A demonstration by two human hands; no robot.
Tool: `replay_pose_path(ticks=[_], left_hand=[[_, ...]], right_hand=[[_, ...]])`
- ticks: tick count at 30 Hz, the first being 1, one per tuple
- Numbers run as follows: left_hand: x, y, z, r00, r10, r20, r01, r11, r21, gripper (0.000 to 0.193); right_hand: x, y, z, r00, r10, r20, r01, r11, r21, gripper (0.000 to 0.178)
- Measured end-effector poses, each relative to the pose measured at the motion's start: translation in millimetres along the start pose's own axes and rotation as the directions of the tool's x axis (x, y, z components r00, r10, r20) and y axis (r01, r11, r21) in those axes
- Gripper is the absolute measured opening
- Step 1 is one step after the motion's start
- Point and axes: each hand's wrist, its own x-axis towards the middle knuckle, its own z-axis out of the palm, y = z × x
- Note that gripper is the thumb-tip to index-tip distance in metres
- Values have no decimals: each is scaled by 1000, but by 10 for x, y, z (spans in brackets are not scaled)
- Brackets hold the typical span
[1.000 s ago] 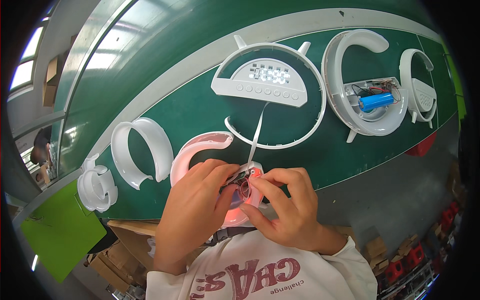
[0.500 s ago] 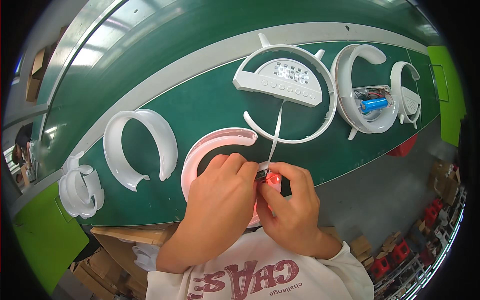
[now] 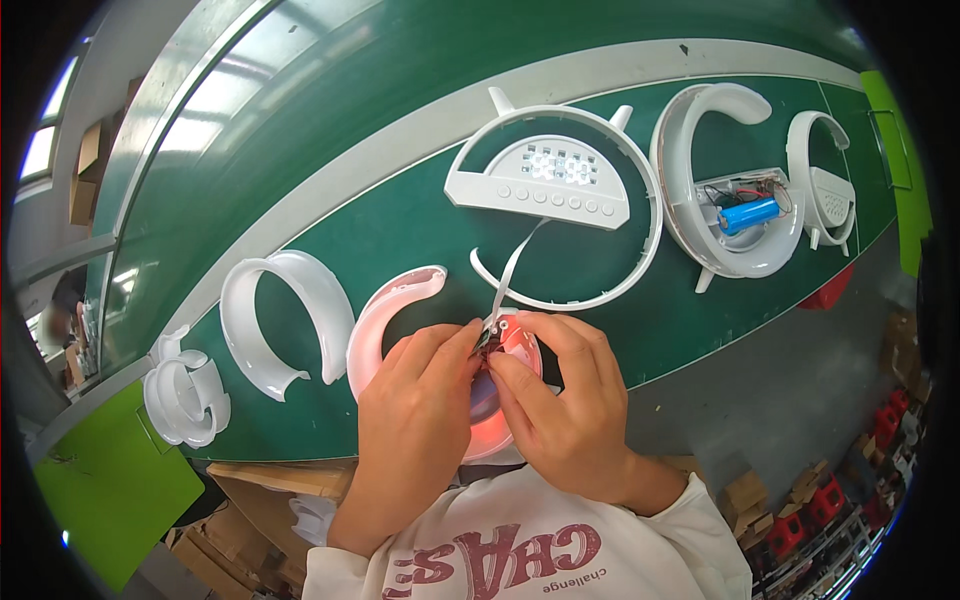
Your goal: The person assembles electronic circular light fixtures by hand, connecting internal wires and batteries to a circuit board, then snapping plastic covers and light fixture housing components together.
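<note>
Both hands' fingers (image 3: 455,345) together, pinched on one pink-lit lamp shell (image 3: 395,310); three white shells alongside

The belt (image 3: 400,120) is showing deep green with a pale grey stripe (image 3: 560,85) running along it. The ring shells (image 3: 285,325) are lying plain white, while the one under the hands (image 3: 385,325) is glowing pink-red. The panel (image 3: 545,185) is white with pale dotted digits. A bright blue battery (image 3: 748,214) is sitting among red and black wires (image 3: 745,190). The ribbon cable (image 3: 512,268) is looking white. The sweater (image 3: 520,550) is cream with dark red lettering. Lime green plates (image 3: 110,490) are flanking the belt.
</note>
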Motion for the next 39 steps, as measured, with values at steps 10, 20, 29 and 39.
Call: replay_pose_path(ticks=[10,20,29,39], left_hand=[[-5,-116,-25,1000,26,-16,-28,996,-82,33],[-81,-150,58,996,8,-86,-16,996,-88,34],[-28,-121,-5,1000,-16,-25,14,995,-97,36],[98,53,-128,994,-75,84,77,997,-17,37]], right_hand=[[145,-84,-43,991,-60,119,76,988,-137,24],[213,-109,-68,980,53,194,-48,998,-28,26],[104,-16,-31,990,2,140,2,999,-32,28],[37,75,28,998,-43,45,38,993,116,31]])
